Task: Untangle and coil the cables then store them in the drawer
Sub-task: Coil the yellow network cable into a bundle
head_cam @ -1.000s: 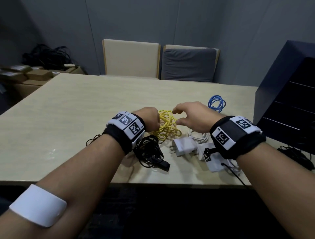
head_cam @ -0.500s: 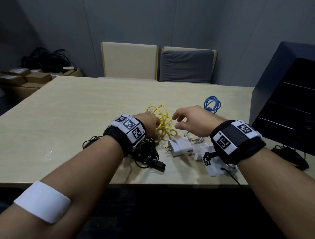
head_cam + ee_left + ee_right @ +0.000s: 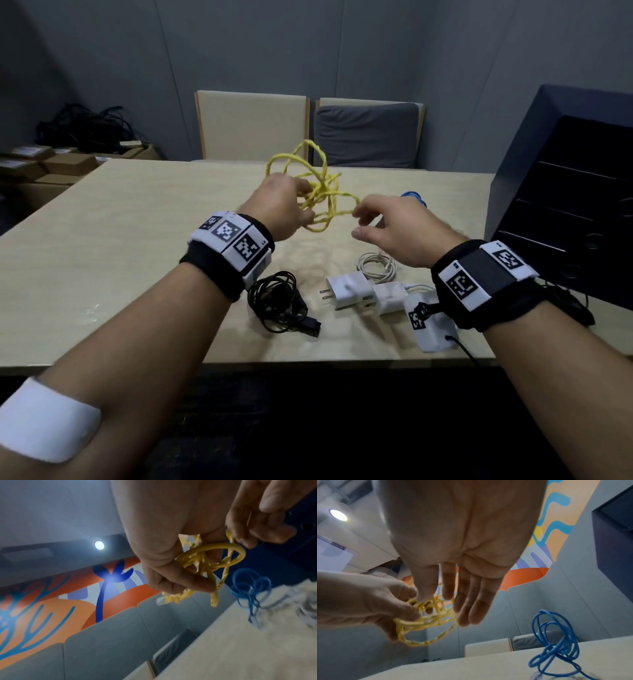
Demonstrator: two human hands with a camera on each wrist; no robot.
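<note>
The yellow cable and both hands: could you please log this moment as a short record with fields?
held item: yellow cable, a tangled bundle lifted above the table
left hand: grips the bundle, fingers curled round several loops
right hand: thumb and forefinger pinch one loop at the bundle's right edge; other fingers extended
on the table: blue cable, black cable, white cable, white chargers
storage: dark drawer unit at the right
coiling: not yet begun
</note>
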